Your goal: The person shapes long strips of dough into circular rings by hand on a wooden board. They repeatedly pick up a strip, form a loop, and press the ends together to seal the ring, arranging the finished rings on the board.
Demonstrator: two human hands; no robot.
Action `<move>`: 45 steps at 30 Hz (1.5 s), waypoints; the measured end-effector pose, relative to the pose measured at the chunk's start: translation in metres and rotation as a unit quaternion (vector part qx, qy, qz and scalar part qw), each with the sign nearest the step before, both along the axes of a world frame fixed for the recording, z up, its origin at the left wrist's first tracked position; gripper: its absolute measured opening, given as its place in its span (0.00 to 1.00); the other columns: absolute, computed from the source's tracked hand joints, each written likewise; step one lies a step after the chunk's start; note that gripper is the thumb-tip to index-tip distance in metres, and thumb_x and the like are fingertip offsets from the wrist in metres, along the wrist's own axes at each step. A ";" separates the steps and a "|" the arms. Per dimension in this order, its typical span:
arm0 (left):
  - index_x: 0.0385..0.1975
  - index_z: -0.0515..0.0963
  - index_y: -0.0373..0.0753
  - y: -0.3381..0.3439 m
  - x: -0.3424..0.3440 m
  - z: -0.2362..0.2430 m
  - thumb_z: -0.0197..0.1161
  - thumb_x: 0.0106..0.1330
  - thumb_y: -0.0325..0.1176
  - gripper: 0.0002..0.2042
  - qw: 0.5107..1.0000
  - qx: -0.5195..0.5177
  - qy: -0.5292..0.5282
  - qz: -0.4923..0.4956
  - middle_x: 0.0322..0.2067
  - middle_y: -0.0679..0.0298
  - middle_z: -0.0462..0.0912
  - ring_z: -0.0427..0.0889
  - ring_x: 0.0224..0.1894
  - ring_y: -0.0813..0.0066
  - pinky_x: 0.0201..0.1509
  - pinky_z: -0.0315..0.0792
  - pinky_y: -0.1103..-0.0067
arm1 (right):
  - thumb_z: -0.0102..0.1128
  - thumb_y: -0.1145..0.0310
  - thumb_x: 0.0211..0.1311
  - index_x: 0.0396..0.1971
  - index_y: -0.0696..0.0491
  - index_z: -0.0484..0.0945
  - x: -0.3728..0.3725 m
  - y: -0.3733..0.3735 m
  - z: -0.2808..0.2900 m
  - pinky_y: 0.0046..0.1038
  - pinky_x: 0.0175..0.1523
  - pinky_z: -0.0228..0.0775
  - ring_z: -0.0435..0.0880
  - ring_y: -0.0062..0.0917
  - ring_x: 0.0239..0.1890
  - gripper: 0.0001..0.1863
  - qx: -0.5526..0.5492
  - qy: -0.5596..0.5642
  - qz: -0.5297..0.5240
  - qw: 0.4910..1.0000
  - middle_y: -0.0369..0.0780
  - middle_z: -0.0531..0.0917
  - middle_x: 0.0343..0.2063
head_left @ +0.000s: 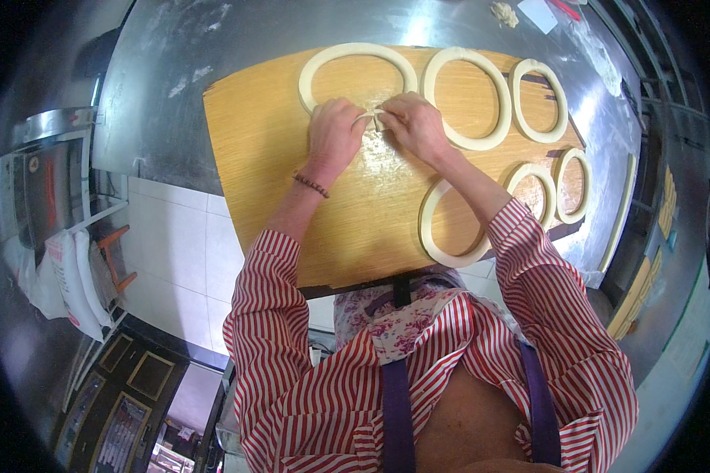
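Both of my hands are at the near side of a pale dough ring [357, 50] at the top left of the wooden board [276, 150]. My left hand [336, 130] pinches one end of the dough strand, its fingers closed. Close beside it, my right hand [414, 122] pinches the other end. The two ends meet or nearly meet between my fingertips; the exact join is partly hidden. To the right lies another dough ring [430, 87], near my right hand. A further dough ring [427, 225] sits below my right forearm, which partly covers it.
More dough rings lie at the board's right: one dough ring [563, 110] at the back, another dough ring [585, 189] nearer. The board rests on a metal table [166, 94]. A dough scrap [504, 14] lies at the far edge. White bags [75, 276] stand at the left.
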State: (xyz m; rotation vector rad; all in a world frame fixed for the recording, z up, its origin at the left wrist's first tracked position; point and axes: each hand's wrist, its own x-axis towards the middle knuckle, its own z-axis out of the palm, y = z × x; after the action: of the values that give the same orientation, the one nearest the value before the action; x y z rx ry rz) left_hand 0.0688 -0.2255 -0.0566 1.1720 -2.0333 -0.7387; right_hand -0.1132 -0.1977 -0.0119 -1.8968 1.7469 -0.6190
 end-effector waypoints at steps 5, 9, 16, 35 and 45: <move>0.29 0.82 0.36 0.002 -0.005 -0.002 0.68 0.59 0.32 0.06 1.000 -0.002 0.015 0.005 0.31 0.58 0.80 0.79 0.37 0.55 0.42 0.70 0.65 | 0.67 0.71 0.58 0.35 0.57 0.85 0.003 0.001 0.004 0.36 0.45 0.76 0.83 0.38 0.38 0.07 0.006 0.015 -0.005 1.000 0.44 0.84 0.33; 0.29 0.81 0.37 0.005 -0.005 -0.003 0.69 0.59 0.32 0.06 1.000 -0.019 0.016 0.005 0.30 0.58 0.80 0.78 0.38 0.55 0.44 0.69 0.65 | 0.62 0.70 0.57 0.30 0.55 0.85 0.007 0.004 -0.003 0.40 0.47 0.74 0.82 0.41 0.39 0.06 -0.025 0.008 -0.006 1.000 0.43 0.84 0.33; 0.29 0.82 0.38 0.012 -0.009 -0.012 0.69 0.58 0.31 0.05 0.999 -0.035 0.014 0.012 0.31 0.65 0.79 0.76 0.40 0.64 0.51 0.67 0.68 | 0.63 0.71 0.55 0.32 0.53 0.85 0.007 0.007 -0.011 0.39 0.46 0.73 0.81 0.40 0.39 0.06 -0.049 0.049 0.021 0.997 0.41 0.83 0.32; 0.38 0.82 0.38 0.006 0.008 -0.010 0.71 0.52 0.27 0.12 0.999 -0.049 0.010 0.009 0.39 0.57 0.81 0.77 0.46 0.54 0.55 0.68 0.64 | 0.69 0.67 0.54 0.39 0.55 0.86 0.004 -0.010 -0.010 0.36 0.50 0.70 0.81 0.34 0.41 0.13 -0.040 0.134 0.129 0.982 0.40 0.85 0.38; 0.36 0.82 0.40 0.006 0.012 -0.004 0.71 0.55 0.29 0.10 0.995 -0.070 -0.021 -0.071 0.41 0.63 0.77 0.75 0.48 0.62 0.65 0.65 0.63 | 0.68 0.67 0.54 0.39 0.50 0.86 -0.017 0.017 -0.001 0.36 0.57 0.62 0.77 0.32 0.52 0.12 -0.075 0.098 0.126 0.984 0.37 0.80 0.49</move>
State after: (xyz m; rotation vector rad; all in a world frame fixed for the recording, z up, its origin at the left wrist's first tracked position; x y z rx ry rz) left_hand 0.0813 -0.2194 -0.0602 0.9799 -2.1834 -0.6326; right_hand -0.1298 -0.1811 -0.0127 -2.3077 1.5721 -0.4952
